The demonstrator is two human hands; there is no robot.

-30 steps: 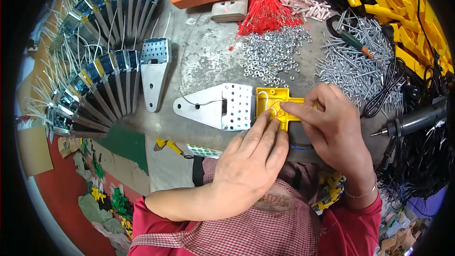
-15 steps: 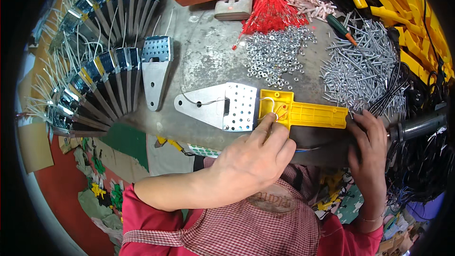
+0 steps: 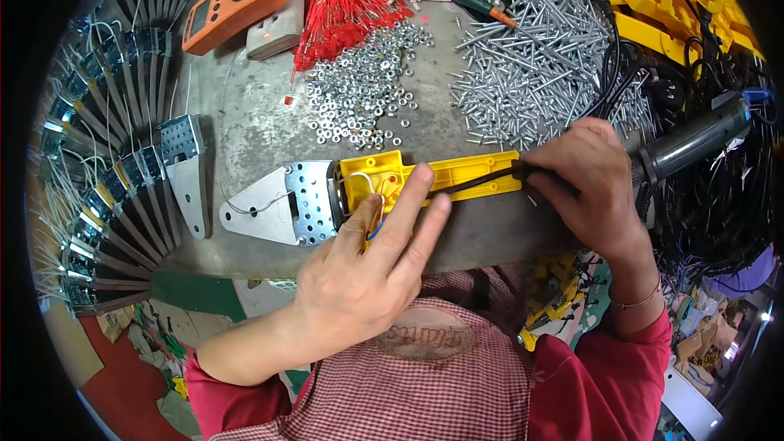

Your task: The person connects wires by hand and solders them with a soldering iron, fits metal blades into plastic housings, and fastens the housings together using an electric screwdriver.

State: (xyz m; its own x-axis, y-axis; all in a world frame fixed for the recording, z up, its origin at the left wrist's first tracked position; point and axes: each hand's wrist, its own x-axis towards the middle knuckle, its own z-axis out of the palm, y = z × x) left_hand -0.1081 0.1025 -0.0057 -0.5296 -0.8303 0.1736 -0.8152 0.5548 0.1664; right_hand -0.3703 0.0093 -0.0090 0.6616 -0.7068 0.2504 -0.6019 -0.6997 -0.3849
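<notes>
A yellow plastic handle half [image 3: 469, 171], hollow side up, lies on the bench, joined at its left end to a perforated metal plate [image 3: 313, 194] with a tapered tip. My left hand [image 3: 355, 273] rests over its wide end, fingers stretched apart. One fingertip touches the shell beside a white wire [image 3: 359, 177]; a blue wire [image 3: 374, 233] shows next to it. Along the handle's channel runs a black power cord [image 3: 482, 181]. At the narrow end, my right hand [image 3: 584, 184] is closed on this cord, its fingertips partly hidden.
Silver nuts [image 3: 355, 94], red-sleeved parts [image 3: 339, 20] and a pile of screws [image 3: 535, 57] lie beyond. A green-handled screwdriver [image 3: 474, 4] rests on the screws. An orange meter [image 3: 237, 4] stands far left, above rows of metal plates [image 3: 122, 196]. A dark cylindrical tool [image 3: 694, 143] is at right.
The black cord now lies in the handle, held by my right hand. My left fingers have spread from their pinch at the wire. The view has shifted right.
</notes>
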